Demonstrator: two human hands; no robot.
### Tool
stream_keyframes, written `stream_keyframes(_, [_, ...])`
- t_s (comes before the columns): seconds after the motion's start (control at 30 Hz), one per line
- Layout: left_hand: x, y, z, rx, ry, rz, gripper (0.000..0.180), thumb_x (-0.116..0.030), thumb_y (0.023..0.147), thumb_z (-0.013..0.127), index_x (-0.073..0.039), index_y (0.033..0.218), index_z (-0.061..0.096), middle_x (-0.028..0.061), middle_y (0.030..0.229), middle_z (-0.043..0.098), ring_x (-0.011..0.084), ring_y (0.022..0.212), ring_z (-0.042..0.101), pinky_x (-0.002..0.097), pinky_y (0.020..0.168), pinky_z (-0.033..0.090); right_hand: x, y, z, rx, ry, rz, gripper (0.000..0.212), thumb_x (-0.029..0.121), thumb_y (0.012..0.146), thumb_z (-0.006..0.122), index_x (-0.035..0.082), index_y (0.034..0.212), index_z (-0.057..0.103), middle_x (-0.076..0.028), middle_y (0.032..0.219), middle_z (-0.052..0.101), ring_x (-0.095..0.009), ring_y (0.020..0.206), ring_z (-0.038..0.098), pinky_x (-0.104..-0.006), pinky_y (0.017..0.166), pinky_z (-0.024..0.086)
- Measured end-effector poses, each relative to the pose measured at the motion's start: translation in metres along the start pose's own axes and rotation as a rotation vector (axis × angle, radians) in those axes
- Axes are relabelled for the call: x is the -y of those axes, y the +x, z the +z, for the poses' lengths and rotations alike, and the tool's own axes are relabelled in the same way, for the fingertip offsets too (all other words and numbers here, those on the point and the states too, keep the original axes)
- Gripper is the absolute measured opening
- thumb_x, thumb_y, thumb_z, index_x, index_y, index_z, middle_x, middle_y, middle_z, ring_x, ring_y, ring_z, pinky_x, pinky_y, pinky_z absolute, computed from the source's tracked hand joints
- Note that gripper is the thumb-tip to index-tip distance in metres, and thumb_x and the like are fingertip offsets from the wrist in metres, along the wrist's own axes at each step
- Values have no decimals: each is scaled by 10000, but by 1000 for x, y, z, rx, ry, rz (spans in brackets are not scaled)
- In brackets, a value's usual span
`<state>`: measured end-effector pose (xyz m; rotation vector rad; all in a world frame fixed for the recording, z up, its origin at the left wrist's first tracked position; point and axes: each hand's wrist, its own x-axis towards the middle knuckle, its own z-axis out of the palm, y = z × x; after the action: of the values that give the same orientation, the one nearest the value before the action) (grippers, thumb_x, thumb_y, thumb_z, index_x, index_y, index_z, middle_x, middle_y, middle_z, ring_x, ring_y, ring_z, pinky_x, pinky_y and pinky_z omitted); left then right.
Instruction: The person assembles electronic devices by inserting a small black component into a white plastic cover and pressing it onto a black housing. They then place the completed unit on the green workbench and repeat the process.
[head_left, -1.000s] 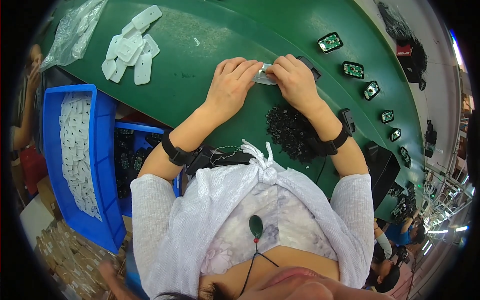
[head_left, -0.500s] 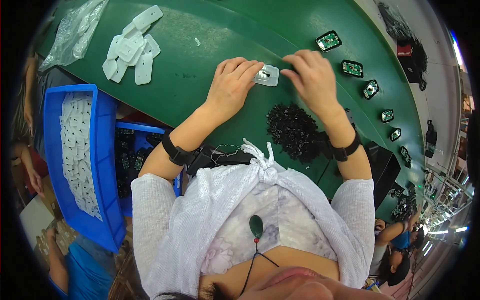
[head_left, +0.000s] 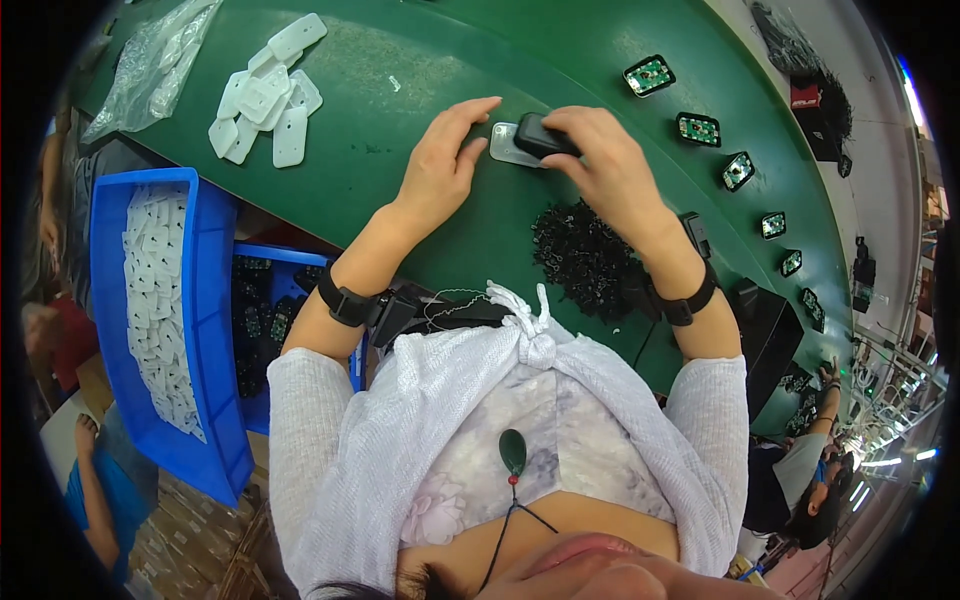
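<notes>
The fingers of the right hand point(head_left: 615, 165) grasp a black case point(head_left: 545, 137) over part of a pale plate point(head_left: 503, 146) on the green worktop point(head_left: 345, 200); the left hand's point(head_left: 438, 158) fingers, parted and holding nothing, are just beside the plate.

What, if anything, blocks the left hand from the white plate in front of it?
Nothing visible: the open left hand is just left of the white plate, its thumb close to the plate's left end. The black casing in the right hand hides only part of the plate's right side.
</notes>
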<state>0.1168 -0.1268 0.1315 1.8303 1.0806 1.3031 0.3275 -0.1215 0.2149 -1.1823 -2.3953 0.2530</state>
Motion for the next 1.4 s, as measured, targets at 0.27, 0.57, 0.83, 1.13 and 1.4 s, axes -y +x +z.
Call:
stream_keyframes(0.27, [-1,-5,-3,68,78,107,430,107,826,478,-52,1209,594,106,1255,599,294,1170,550,381,975,452,7,6,19,110,-19,-56,379,53,712,726,45,1059,574,-79,1075,624,-284,1004,577,-376,838,498])
stream_keyframes(0.57, [1,-7,-4,153,349,217,479,49,787,498,-58,1244,593,78,1295,588,262,1210,538,393,1016,415,5,3,31,33,-122,-146,362,16,688,715,15,1033,603,-94,1093,633,-274,977,598,-375,815,517])
stream_keyframes(0.83, [-14,-2,5,165,635,324,444,-89,761,663,-1,1188,580,131,1256,583,274,1138,563,383,946,457,-2,6,20,6,50,-54,355,33,725,705,42,1070,622,-117,1055,649,-291,948,612,-367,812,518])
stream_keyframes(1.13, [-30,18,-1,80,-269,-449,290,-200,910,644,45,1062,613,111,844,681,133,717,654,260,644,516,-9,21,-10,97,974,609,306,175,922,636,52,1199,596,-36,1134,631,-134,1065,571,-293,924,455])
stream_keyframes(1.4, [-48,7,9,64,-700,-581,302,-220,944,608,64,1045,579,131,905,661,162,765,669,255,685,546,-1,10,-5,22,895,463,376,153,892,675,5,1220,564,-66,1138,613,-125,1028,574,-271,911,457])
